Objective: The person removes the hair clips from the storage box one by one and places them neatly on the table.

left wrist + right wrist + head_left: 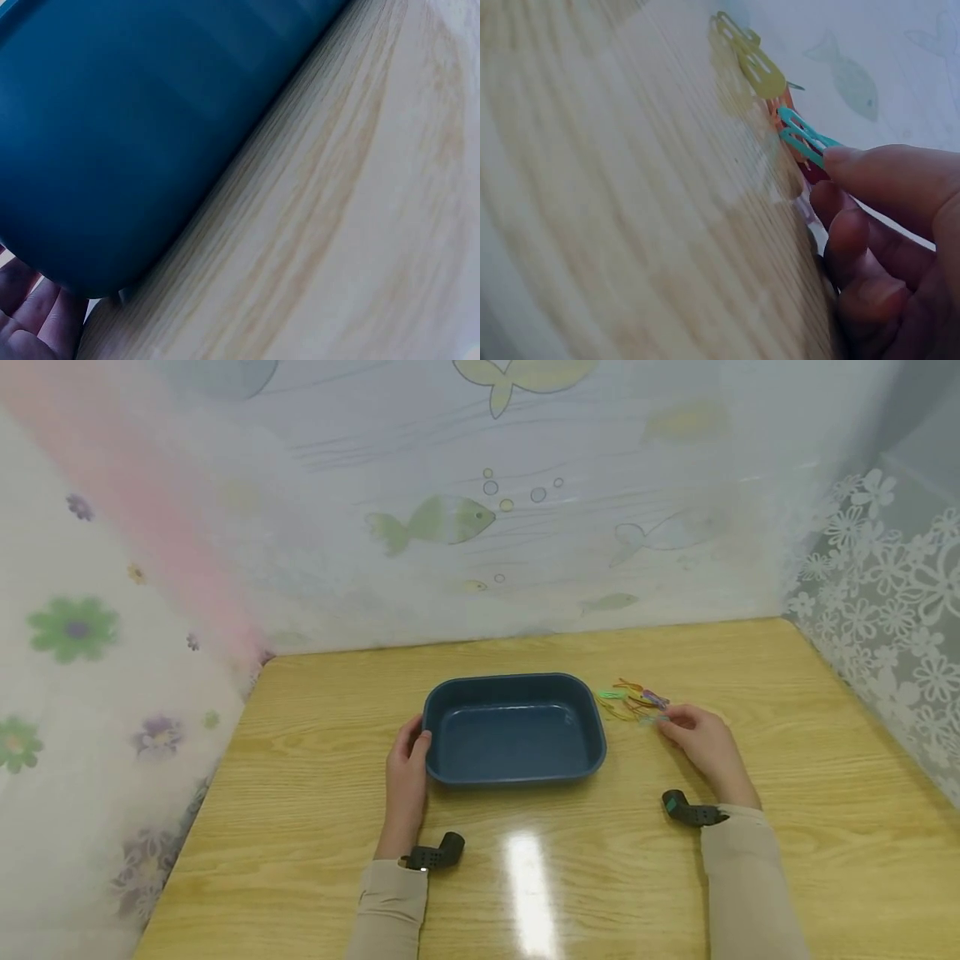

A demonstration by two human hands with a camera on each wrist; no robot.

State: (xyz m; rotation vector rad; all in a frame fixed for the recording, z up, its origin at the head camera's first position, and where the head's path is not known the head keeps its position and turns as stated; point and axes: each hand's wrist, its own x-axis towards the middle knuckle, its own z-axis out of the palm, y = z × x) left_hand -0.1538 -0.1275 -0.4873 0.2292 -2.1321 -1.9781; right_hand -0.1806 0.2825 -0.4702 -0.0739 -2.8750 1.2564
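Observation:
A dark blue rectangular basin [514,781] sits upright on the table, with nothing visible inside it. My left hand [407,768] grips its left end, thumb at the rim and fingers against the outer wall; the left wrist view catches fingers [56,319] at the basin's rounded corner. To the right of the basin, my right hand [701,739] pinches a turquoise snap hair clip [802,133] between thumb and forefinger. Just beyond it lies a small pile of colourful hair clips [633,700], among them a yellow one [761,71].
The light wood table [315,827] reaches back to a curtain with fish drawings [450,518]. Flowered curtains hang at the left and right sides. Each wrist wears a small black camera [442,852].

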